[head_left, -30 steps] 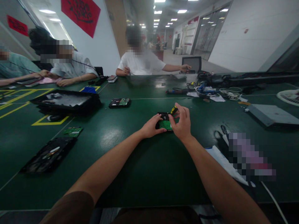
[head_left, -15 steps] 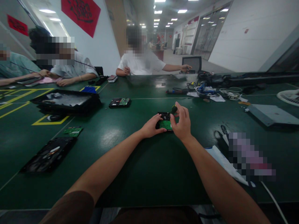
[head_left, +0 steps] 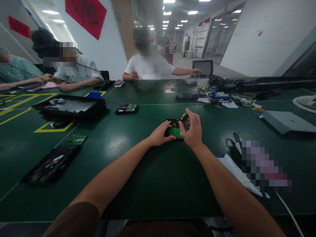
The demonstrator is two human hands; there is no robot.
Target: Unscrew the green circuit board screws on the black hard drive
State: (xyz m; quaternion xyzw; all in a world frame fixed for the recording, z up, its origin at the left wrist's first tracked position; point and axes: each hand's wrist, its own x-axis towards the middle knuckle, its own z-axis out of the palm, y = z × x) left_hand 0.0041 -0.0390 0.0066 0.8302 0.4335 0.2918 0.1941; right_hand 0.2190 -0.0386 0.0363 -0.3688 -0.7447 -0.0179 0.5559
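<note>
In front of me on the green table lies a hard drive (head_left: pixel 175 133), its green circuit board and black metal part facing up. My left hand (head_left: pixel 160 134) is wrapped around its left side, thumb along the near edge and fingers at the far edge. A screwdriver (head_left: pixel 184 117) with a yellow and black handle leans at the drive's far right corner. The fingers of my right hand (head_left: pixel 194 131) are closed around that screwdriver, with the thumb beside the drive. The screwdriver's tip is hidden.
Another hard drive (head_left: pixel 126 108) lies beyond my left hand. To the left are a black tray (head_left: pixel 98 107), a loose circuit board (head_left: pixel 78 139) and a black housing (head_left: pixel 49 166). Cables (head_left: pixel 218 95), a grey metal box (head_left: pixel 288 121) and a white packet (head_left: pixel 237 171) lie right. Co-workers sit across the table.
The screwdriver handle has turned in my right hand, so more of its yellow shows. My right thumb has shifted slightly left. My left hand and the hard drive stay put.
</note>
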